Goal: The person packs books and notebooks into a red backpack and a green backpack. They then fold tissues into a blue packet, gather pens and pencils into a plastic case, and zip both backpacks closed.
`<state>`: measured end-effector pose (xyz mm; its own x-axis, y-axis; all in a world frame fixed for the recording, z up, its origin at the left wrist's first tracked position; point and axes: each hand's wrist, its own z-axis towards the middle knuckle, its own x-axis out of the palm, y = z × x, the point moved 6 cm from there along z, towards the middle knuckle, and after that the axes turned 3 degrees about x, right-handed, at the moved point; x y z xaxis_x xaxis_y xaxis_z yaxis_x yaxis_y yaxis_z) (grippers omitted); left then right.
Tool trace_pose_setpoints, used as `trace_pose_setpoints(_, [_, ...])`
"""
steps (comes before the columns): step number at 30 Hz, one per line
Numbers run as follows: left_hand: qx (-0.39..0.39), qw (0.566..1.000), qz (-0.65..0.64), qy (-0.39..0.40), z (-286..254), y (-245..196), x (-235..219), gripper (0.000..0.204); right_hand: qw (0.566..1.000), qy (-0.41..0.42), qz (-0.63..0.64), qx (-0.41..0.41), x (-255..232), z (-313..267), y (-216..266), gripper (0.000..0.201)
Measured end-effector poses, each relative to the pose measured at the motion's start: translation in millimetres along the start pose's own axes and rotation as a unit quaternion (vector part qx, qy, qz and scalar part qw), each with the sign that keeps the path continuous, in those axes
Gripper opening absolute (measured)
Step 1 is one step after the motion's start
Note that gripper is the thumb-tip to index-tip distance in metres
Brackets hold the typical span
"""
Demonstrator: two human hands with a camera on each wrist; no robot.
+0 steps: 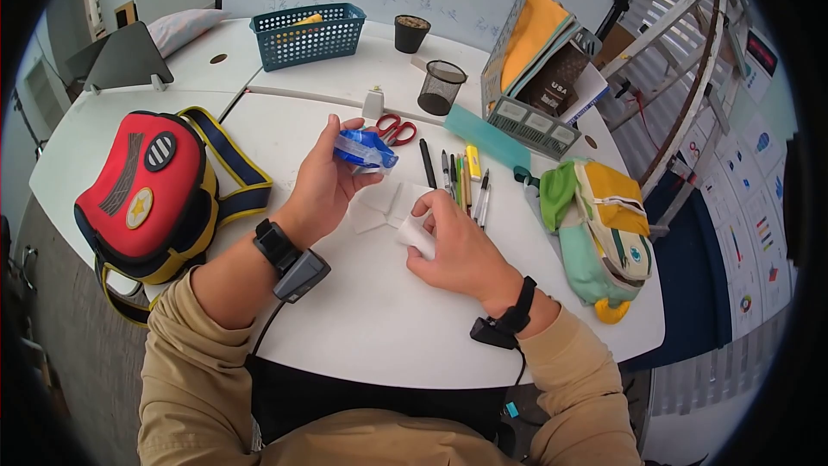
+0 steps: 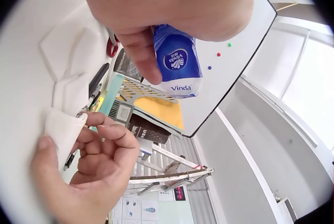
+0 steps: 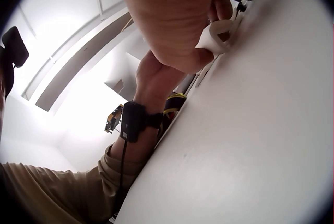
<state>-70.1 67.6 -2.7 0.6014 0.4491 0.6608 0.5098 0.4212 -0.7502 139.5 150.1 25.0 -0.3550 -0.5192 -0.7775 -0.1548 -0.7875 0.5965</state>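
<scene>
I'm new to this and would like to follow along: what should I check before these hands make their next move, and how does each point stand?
1. Left hand holds the blue tissue pack: ok.
2. Right hand holds the white tissue: ok, between thumb and fingers.
3. Held tissue lies flat: not ok, it is curled over.
4. Held tissue is separate from the folded tissue on the table: cannot tell, they overlap in view.
5. Red-handled scissors are closed: cannot tell, the blades are mostly hidden.
6. More tissues are inside the pack: cannot tell, its inside is hidden.
</scene>
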Motion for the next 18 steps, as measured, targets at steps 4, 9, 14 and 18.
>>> trace_pose_setpoints(4, [-0.026, 0.999, -0.026, 0.014, 2, 5, -9, 0.055, 0.999, 0.028, 0.014, -0.036, 4, 0, -1, 0.048])
trace_pose_setpoints(9, [-0.041, 0.998, -0.05, -0.012, 2, 12, -12, 0.053, 0.998, 0.037, 0.029, -0.051, 8, -3, -1, 0.047])
trace_pose_setpoints(14, [-0.055, 0.994, -0.094, -0.008, -4, 2, -2, 0.048, 0.998, 0.052, 0.011, 0.023, 7, -5, -9, 0.053])
trace_pose_setpoints(18, [-0.029, 1.0, -0.004, 0.009, -1, 1, -5, 0.045, 0.997, -0.011, 0.072, 0.031, 8, -3, -18, 0.049])
